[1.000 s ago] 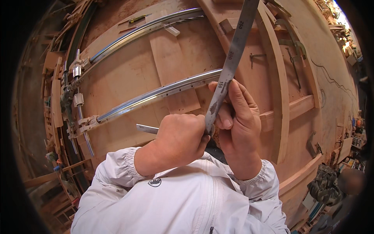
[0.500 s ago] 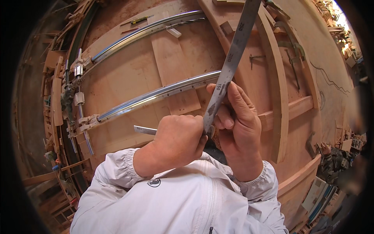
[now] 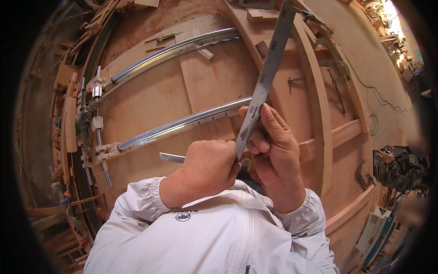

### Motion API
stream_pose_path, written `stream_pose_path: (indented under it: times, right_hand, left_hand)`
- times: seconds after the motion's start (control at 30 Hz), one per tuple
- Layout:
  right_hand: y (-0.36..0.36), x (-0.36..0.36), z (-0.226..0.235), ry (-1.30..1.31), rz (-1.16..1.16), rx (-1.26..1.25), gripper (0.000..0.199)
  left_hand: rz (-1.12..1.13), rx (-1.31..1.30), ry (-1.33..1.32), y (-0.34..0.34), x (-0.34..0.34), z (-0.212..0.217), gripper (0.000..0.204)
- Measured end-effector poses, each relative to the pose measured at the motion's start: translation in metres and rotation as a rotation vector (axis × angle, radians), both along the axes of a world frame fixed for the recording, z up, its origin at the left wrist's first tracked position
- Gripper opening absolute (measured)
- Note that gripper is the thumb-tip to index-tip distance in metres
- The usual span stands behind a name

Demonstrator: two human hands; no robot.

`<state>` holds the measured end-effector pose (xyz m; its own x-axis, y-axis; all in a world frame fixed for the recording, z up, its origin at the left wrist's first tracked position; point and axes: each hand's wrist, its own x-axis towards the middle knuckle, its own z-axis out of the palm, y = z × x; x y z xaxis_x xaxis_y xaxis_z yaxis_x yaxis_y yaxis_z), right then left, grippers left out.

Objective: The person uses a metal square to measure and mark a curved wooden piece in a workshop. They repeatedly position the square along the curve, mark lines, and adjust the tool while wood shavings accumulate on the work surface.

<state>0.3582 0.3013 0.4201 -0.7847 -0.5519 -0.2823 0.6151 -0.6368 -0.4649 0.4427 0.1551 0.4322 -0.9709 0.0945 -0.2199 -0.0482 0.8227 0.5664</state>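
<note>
In front of my chest I hold a steel square [image 3: 270, 64]. Its long marked blade slants up to the right, and a short arm pokes out left of my fist; the corner between them is hidden. My left hand [image 3: 207, 164] is closed around the lower end. My right hand [image 3: 273, 148] grips the long blade a little higher, thumb on the near edge and fingertips behind it. Beyond my hands, a shiny linear rail [image 3: 182, 122] lies on a wooden panel [image 3: 155, 86], with a second rail [image 3: 178, 45] farther off.
Rail ends on the left meet a crosswise shaft with metal blocks [image 3: 97, 122]. Long timber beams [image 3: 319, 105] and clamps [image 3: 340, 75] are on the right. A utility knife [image 3: 168, 36] lies at the far side. Another person's sleeve [image 3: 404, 169] shows at the right edge.
My view has shifted slightly, so the rails and panel sit lower. Both hands keep their grip on the square. At the right edge, the other person's hand has moved upward.
</note>
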Motion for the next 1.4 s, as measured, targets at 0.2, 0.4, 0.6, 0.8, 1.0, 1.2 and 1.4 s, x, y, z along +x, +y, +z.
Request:
stream_pose_path:
  times: [0.2,0.4,0.6,0.8,1.0,1.2,1.4]
  right_hand:
    - [0.001,-0.001,0.007,0.002,-0.010,0.037,0.025]
    - [0.005,-0.002,0.013,0.041,-0.008,0.060,0.025]
    - [0.014,0.002,0.002,0.030,-0.079,0.136,0.028]
    - [0.054,0.005,-0.027,0.027,-0.184,0.044,0.028]
    - [0.079,0.016,-0.034,-0.024,-0.306,-0.013,0.025]
    - [0.103,0.028,-0.043,-0.037,-0.366,-0.027,0.026]
    - [0.128,0.031,-0.048,-0.039,-0.394,-0.087,0.026]
  left_hand:
    - [-0.012,-0.018,0.012,0.001,-0.002,0.007,0.014]
    - [-0.031,-0.032,0.110,0.003,-0.003,0.011,0.015]
    - [-0.115,0.027,0.144,0.010,-0.017,0.004,0.019]
    - [-0.273,-0.112,0.074,0.037,-0.035,-0.009,0.023]
    - [-0.413,-0.182,0.031,0.056,-0.046,-0.024,0.030]
    - [-0.498,-0.206,0.101,0.079,-0.048,-0.036,0.028]
    - [-0.517,-0.211,0.024,0.104,-0.048,-0.021,0.032]
